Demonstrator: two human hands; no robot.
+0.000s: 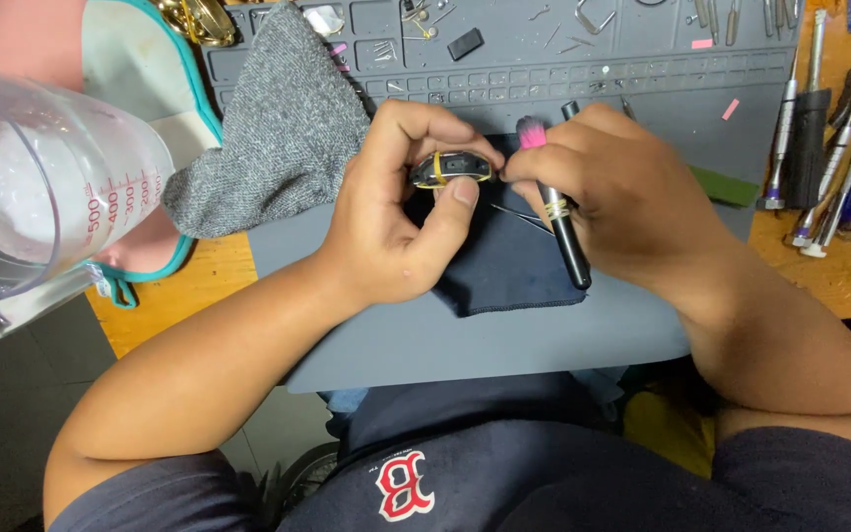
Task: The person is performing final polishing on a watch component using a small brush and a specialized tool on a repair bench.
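- Far left I see a clear jug (pixel 41 187), then a grey cloth (pixel 278 138).
- My left hand (pixel 401 212) pinches a small dark part (pixel 452 168) (yellow-edged) at frame centre.
- My right hand (pixel 622 197) grips a pink-tipped brush (pixel 556 202), fingers closed, touching the part.
- Screwdrivers (pixel 829 167) lie far right.

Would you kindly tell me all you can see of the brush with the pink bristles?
The brush has a slim, glossy black handle, a thin gold-coloured band partway along it and a short tuft of pink bristles. It is held in the right hand, bristles pointing away from the person, handle end slanting down over the dark blue cloth. The bristles sit close to the small dark part pinched in the left hand; contact cannot be told.
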